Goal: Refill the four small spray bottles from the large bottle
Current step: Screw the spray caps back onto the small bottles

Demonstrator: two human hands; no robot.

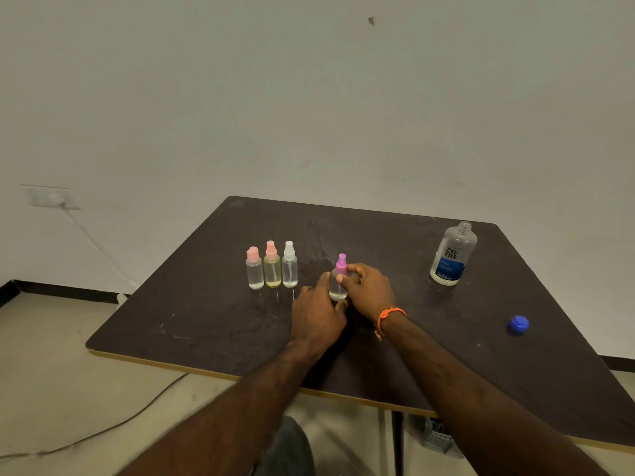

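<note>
I see both hands at the centre of the dark worktop (206, 321), working on one small spray bottle with a purple top (338, 280). My left hand (318, 316) is curled round the lower part of its clear body, holding it upright on the worktop. My right hand (367, 288) pinches the purple spray head between thumb and fingertips; an orange wristband (390, 316) sits on that wrist.

Three further small spray bottles stand upright in a close row to the left, apart from the hands:
- pink-capped bottle (254, 269), leftmost;
- pink-topped bottle with yellowish liquid (272, 266), in the middle;
- white-topped bottle (289, 266), rightmost.

The large bottle (453, 255) stands upright near the far right corner of the worktop, its neck uncapped. Its blue cap (519, 324) lies on the worktop nearer to me, well apart from it.

A cable (103, 431) runs across the floor at left.
</note>
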